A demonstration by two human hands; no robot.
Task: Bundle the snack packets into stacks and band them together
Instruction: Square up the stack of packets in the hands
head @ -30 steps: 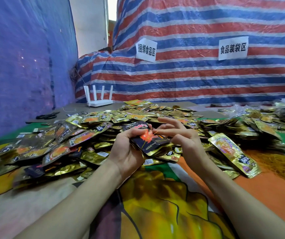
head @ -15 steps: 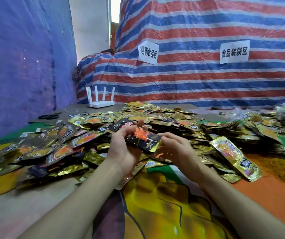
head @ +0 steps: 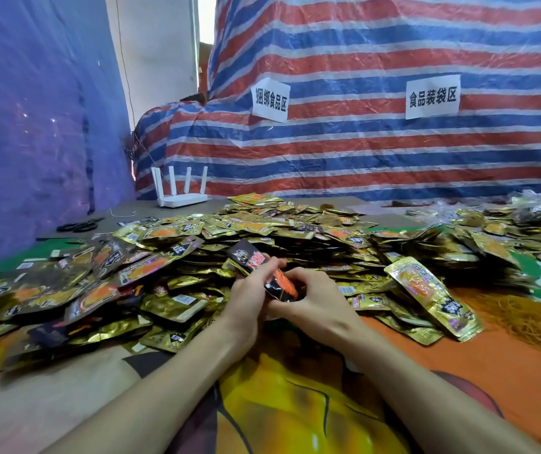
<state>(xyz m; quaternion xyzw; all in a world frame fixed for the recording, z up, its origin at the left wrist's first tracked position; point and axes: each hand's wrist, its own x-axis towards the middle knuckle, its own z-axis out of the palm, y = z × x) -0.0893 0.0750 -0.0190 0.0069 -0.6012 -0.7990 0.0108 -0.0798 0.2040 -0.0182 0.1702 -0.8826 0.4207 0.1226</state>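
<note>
Foil, gold and crinkled, is covering most of the printed orange-and-yellow table cloth (head: 478, 365) in the head view: a loose heap of flat glossy snack packets (head: 262, 231) is spreading toward its far edge. Near the middle, the left hand (head: 249, 299) and right hand (head: 319, 301) are both closing around a small stack of black-and-orange foil packets (head: 280, 285), squaring it up, by my judgement. No band is showing on it. Next move is calling for one from the tangled tan rubber bands (head: 521, 319) lying at the right edge.
</note>
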